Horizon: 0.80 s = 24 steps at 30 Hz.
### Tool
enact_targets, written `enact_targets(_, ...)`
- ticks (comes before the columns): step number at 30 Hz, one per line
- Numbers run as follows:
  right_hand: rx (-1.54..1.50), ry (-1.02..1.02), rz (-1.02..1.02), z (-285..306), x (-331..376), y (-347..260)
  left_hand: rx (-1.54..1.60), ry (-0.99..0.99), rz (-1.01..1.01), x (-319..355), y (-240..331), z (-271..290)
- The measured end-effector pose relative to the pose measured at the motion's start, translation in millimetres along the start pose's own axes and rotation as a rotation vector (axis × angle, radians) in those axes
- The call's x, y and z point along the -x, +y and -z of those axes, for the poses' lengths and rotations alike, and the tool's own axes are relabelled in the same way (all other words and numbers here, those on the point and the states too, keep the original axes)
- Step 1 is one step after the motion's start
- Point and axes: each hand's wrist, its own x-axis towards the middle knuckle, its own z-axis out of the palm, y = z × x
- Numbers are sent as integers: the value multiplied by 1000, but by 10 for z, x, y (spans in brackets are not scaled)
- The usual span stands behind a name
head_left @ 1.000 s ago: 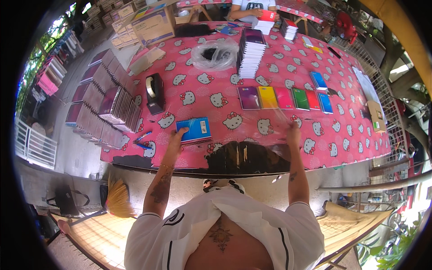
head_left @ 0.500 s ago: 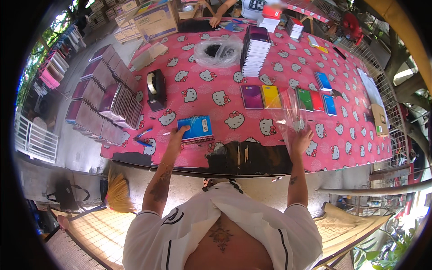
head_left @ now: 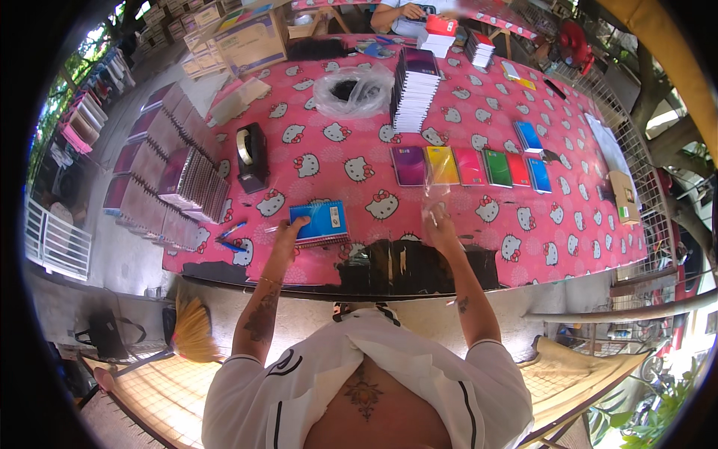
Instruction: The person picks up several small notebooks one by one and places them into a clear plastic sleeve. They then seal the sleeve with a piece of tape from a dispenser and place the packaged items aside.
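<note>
My left hand (head_left: 286, 232) rests on the near edge of a blue spiral notebook (head_left: 322, 221) lying on the pink patterned tablecloth (head_left: 336, 161). My right hand (head_left: 441, 224) holds up a clear plastic sleeve (head_left: 437, 187) just above the cloth, to the right of the notebook. Beyond it lies a row of several notebooks (head_left: 471, 166) in purple, yellow, pink, green, red and blue.
A tape dispenser (head_left: 250, 156) stands left of centre. A tall stack of notebooks (head_left: 415, 90) and a crumpled clear bag (head_left: 351, 90) sit farther back. Piles of spiral notebooks (head_left: 168, 187) line the left edge. Another person's hands (head_left: 407, 11) work at the far end.
My right hand has lifted the clear sleeve off the cloth and brought it leftward toward the blue notebook. My left hand has stayed on the notebook.
</note>
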Motion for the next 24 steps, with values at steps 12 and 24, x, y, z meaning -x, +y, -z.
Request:
enact_targets(12, 546, 47, 360, -1341, -2206, -228, 115, -51, -96, -65, -83, -56)
enact_targets(24, 489, -294, 297, -1114, 334, -847, 298, 5, -201, 95, -253, 177)
